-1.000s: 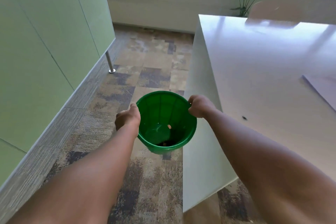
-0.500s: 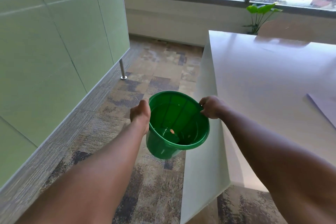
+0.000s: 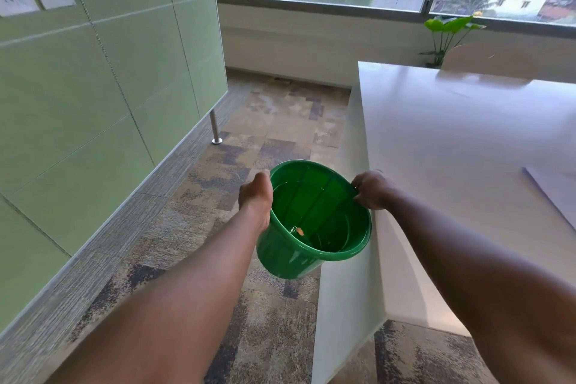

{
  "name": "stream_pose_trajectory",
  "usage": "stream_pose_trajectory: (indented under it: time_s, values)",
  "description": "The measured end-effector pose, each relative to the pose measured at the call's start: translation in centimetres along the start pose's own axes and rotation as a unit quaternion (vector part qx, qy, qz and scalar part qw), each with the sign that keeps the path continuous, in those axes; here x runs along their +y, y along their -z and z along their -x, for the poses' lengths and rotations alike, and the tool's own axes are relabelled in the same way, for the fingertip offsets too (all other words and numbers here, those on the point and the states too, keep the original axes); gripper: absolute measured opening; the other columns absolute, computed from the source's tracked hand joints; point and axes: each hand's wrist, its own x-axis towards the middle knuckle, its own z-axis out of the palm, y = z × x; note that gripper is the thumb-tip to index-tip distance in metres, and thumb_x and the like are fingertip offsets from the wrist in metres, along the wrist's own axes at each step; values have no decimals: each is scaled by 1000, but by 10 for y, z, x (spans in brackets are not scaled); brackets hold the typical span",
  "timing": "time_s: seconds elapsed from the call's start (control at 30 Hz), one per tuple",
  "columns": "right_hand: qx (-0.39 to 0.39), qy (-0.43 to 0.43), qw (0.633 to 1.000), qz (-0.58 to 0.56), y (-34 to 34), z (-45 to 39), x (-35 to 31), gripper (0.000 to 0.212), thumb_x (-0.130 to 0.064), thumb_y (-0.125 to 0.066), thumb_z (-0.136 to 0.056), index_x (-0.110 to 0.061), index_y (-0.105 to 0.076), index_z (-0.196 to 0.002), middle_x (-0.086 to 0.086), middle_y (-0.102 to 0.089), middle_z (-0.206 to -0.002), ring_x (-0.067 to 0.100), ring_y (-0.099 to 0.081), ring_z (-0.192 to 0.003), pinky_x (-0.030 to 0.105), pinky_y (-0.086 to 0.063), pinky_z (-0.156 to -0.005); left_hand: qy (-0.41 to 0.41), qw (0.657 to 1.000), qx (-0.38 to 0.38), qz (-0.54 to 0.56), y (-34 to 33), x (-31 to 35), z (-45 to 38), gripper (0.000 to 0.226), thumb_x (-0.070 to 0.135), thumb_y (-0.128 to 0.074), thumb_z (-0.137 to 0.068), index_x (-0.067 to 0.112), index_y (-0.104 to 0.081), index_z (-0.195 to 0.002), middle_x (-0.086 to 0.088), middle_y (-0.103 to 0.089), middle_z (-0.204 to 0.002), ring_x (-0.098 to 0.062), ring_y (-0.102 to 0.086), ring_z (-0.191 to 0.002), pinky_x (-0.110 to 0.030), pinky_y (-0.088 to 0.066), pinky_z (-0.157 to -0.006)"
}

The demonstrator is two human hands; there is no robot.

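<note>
Left hand (image 3: 255, 196) and right hand (image 3: 371, 190) grip opposite sides of the rim of the green bucket (image 3: 314, 215), which hangs between them above the carpet (image 3: 280, 146), just beside the table (image 3: 467, 140) at its left edge. The bucket's mouth faces up, and its long axis is roughly upright.

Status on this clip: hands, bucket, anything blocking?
Left hand, right hand grip green bucket at rim. Bucket tilted, held over carpet. White table edge close on right.

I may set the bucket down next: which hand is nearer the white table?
Right. The right hand grips the green bucket by its rim at the white table edge; the left hand holds the opposite rim, over the carpet.
</note>
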Motion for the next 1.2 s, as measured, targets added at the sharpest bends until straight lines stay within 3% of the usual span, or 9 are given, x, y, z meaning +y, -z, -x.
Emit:
stream_pose_trajectory:
  time_s: [0.13,0.33,0.47,0.6,0.73,0.83,0.93,1.1,1.2]
  values:
    - [5,-4,1000,-10,0,3,3,36,-12,-69,-85,-16,-69,-120,12,-63,-118,25,-63,-94,33,-55,-87,-1,1000,-2,-11,-3,0,4,68,45,-42,-71,4,-69,-119,-18,-69,-119,-34,-66,-109,-50,-56,-98]
    - [31,-16,998,-55,-5,11,5,44,-20,-68,-85,-23,-63,-129,7,-60,-127,27,-60,-114,39,-49,-101,-16,999,-3,-32,-4,-1,6,73,47,-38,-72,3,-67,-123,-20,-68,-122,-36,-65,-110,-51,-56,-98]
    - [176,-10,981,-77,-7,28,9,40,-35,-58,-95,-15,-62,-129,4,-63,-132,26,-54,-124,37,-41,-105,-26,998,-8,-52,-5,0,3,73,47,-36,-75,3,-66,-125,-22,-66,-126,-37,-64,-114,-52,-54,-101]
    - [262,-96,952,-128,-13,51,22,47,-42,-40,-103,-10,-60,-130,11,-60,-136,31,-52,-126,41,-37,-105,-26,998,-10,-55,-4,-1,8,68,45,-35,-78,4,-66,-123,-21,-67,-123,-36,-64,-112,-53,-54,-101]
    - [247,-163,931,-214,-19,73,45,62,-50,-20,-106,-8,-60,-127,20,-60,-133,38,-54,-122,41,-41,-99,-29,997,-12,-66,-4,-2,11,53,39,-36,-90,5,-66,-118,-20,-65,-121,-34,-62,-111,-52,-53,-102]
    - [244,-184,923,-234,-27,88,66,71,-54,-11,-104,-6,-59,-126,23,-60,-129,38,-52,-125,42,-39,-101,-30,997,-11,-64,-4,-3,10,65,40,-34,-80,4,-65,-125,-22,-65,-127,-35,-62,-115,-52,-52,-103]
    - [228,-164,942,-184,-37,94,80,66,-50,-12,-105,-9,-54,-135,17,-52,-142,33,-44,-135,41,-32,-110,-30,997,-13,-70,-3,-4,7,70,41,-32,-76,4,-65,-125,-22,-65,-128,-36,-62,-115,-52,-53,-102]
    - [183,-148,967,-94,-52,95,84,79,-62,-2,-97,-14,-49,-139,12,-40,-153,25,-28,-146,41,-19,-121,-40,996,-18,-80,-4,-2,11,52,36,-33,-90,7,-66,-117,-20,-66,-118,-33,-62,-108,-51,-53,-100]
    - [153,-182,969,-68,-57,99,66,74,-57,-9,-101,-8,-30,-153,14,-20,-163,24,-12,-152,40,-7,-124,-43,995,-14,-84,-6,0,11,44,33,-35,-96,6,-65,-114,-20,-65,-115,-33,-62,-107,-49,-53,-100]
